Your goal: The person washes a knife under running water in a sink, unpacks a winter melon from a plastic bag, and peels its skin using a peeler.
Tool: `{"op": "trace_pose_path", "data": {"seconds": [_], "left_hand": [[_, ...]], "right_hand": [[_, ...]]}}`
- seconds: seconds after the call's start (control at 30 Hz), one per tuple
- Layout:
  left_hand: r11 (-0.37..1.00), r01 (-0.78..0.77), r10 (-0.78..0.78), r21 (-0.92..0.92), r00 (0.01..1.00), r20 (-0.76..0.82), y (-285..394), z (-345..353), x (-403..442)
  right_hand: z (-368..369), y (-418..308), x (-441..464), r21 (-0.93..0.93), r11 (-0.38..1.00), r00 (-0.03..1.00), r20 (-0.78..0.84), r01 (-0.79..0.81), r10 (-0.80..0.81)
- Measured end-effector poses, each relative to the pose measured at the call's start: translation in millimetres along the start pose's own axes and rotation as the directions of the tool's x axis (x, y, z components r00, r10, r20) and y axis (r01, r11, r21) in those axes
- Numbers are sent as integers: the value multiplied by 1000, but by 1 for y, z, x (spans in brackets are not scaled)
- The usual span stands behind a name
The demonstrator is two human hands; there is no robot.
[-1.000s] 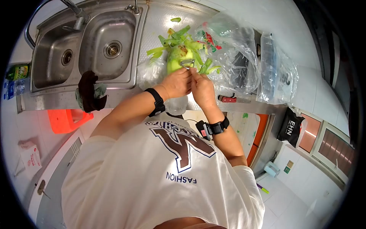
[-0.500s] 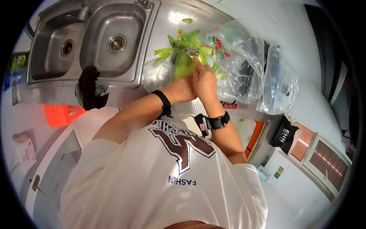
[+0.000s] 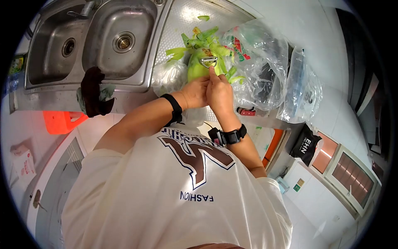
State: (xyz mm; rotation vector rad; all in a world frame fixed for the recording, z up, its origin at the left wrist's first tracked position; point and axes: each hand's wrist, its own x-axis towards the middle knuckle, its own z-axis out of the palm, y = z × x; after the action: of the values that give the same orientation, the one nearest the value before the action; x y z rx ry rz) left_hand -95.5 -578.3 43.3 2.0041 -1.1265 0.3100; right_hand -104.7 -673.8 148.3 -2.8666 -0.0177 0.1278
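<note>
A pale green, partly peeled vegetable (image 3: 197, 71) lies on the ribbed metal counter, its far end among green peelings (image 3: 203, 40). My left hand (image 3: 194, 93) is closed around its near end. In my right hand (image 3: 219, 92) is a metal peeler (image 3: 209, 61), its head resting over the vegetable's upper face. The two hands touch each other side by side, and the peeler's handle is mostly hidden by my fingers. I cannot make out the vegetable's exact kind.
Left of the counter is a double steel sink (image 3: 120, 41) with a dark cloth (image 3: 94, 92) over its front edge. Clear plastic bags (image 3: 261, 62) lie to the right, with a smaller bag (image 3: 169, 76) left of the vegetable. A red object (image 3: 246, 111) rests near the front edge.
The peeler's head has moved slightly nearer to me along the vegetable, and its angle has turned. My left hand keeps its hold. The whole view has shifted a little.
</note>
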Motion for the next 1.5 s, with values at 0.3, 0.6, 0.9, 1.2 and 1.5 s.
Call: {"op": "trace_pose_path", "data": {"seconds": [0.3,0.6,0.9,1.2,1.5], "left_hand": [[998,-67,66,-19,996,-65,1,-2,5],[999,-27,30,44,998,-60,-5,13,-4],[985,147,-144,-94,989,40,-3,-7,5],[996,79,-74,47,992,-98,-2,-7,15],[958,-3,-29,286,994,108,9,8,7]], "right_hand": [[-9,12,-22,30,998,998,17,58,-59],[-6,6,-21,1,999,999,22,47,-47],[0,-11,25,-61,998,999,28,24,-22],[5,-2,62,-49,983,984,34,175,-174],[-15,2,34,-104,994,997,78,13,-5]]}}
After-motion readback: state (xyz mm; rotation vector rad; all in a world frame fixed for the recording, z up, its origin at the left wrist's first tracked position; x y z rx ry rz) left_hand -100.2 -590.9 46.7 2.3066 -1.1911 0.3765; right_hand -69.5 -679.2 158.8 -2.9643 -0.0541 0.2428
